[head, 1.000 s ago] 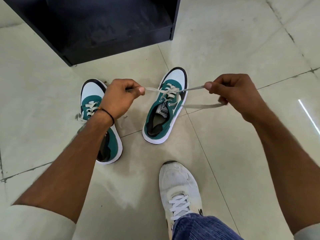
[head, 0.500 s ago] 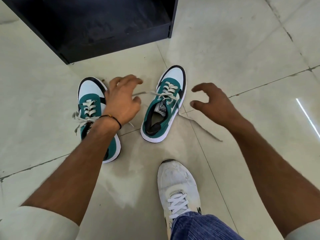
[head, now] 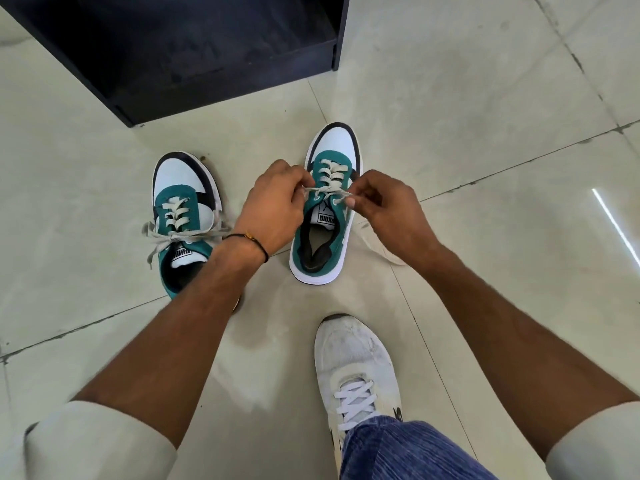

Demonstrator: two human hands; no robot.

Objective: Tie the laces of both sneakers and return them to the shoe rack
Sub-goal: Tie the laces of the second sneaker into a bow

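Two green-and-white sneakers stand on the tiled floor, toes pointing away from me. The left sneaker [head: 183,216] has its grey laces tied in a bow [head: 173,235]. Over the right sneaker [head: 325,244], my left hand [head: 273,209] and my right hand [head: 388,216] each pinch a strand of its lace [head: 327,192] just above the tongue. A loose end of that lace [head: 377,247] trails on the floor to the right, partly hidden by my right wrist.
The black shoe rack [head: 194,53] stands open on the floor just beyond the sneakers. My own foot in a white sneaker [head: 356,368] rests on the floor below the right sneaker, with a blue trouser leg [head: 408,448] above it.
One second ago both hands pulled the lace ends wide apart. They let go, hovered open, and have now come together over the right sneaker, pinching the lace again.
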